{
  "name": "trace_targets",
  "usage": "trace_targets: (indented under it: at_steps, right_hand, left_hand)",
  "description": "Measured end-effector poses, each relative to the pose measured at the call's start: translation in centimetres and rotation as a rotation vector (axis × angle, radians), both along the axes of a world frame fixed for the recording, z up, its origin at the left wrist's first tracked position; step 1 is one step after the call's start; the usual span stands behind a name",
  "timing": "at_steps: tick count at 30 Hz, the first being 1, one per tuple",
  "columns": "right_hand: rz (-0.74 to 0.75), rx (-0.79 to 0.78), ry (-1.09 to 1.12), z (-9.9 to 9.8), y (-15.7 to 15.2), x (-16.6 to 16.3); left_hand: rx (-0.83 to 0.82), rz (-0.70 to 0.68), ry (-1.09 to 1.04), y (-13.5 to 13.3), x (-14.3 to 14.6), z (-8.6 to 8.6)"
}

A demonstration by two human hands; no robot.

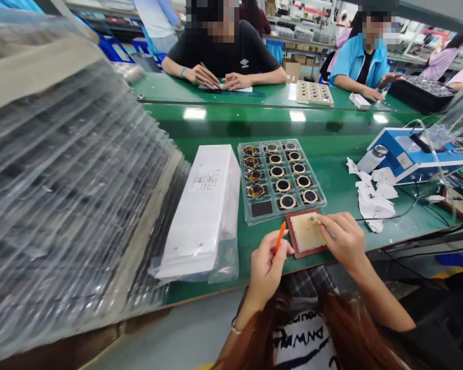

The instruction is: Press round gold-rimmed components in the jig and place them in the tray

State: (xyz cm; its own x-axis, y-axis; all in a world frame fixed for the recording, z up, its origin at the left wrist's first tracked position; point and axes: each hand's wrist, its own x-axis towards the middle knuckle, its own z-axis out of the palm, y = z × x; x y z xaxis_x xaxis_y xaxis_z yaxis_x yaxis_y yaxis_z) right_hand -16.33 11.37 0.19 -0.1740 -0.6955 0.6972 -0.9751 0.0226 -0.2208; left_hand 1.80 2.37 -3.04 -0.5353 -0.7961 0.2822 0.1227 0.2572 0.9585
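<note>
My left hand (268, 264) is closed round a thin orange stick (280, 237), its tip pointing up beside a red-rimmed pad with a beige top (304, 234). My right hand (343, 237) rests on the pad's right edge, fingers pinched on a small part I cannot make out. Just beyond the pad lies a clear plastic tray (280, 177) holding several round ring-shaped parts in pockets.
A tall leaning stack of clear trays (69, 174) fills the left. A white bagged packet (206, 210) lies beside the tray. Crumpled white wipes (372, 198) and a blue machine (407, 154) sit at right. Two other people work across the green table (332, 169).
</note>
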Motion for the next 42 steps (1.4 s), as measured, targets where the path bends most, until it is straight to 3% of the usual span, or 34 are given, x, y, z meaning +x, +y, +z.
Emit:
trace_targets:
  at_steps: [3, 9, 20, 28, 36, 42]
  right_hand:
    - [0.059, 0.035, 0.145, -0.2, -0.2, 1.2]
    - [0.242, 0.121, -0.083, 0.0, 0.0, -0.1]
    - [0.537, 0.323, -0.193, 0.9, -1.3, -3.6]
    - [0.534, 0.401, -0.311, 0.9, -1.4, -4.2]
    - [0.472, 0.359, -0.283, 0.5, -1.1, -3.6]
    - [0.420, 0.436, -0.238, 1.4, -0.9, -3.6]
  left_hand:
    - [0.008, -0.003, -0.010, 0.0, 0.0, 0.0]
    - [0.005, -0.008, -0.016, 0.0, 0.1, 0.0]
    - [0.004, -0.020, -0.027, 0.1, 0.3, 0.0]
    - [0.033, -0.025, -0.017, 0.0, 0.3, -0.2]
    - [0.041, -0.018, -0.008, 0.0, 0.3, 0.0]
    - [0.080, -0.021, -0.012, 0.1, 0.2, -0.1]
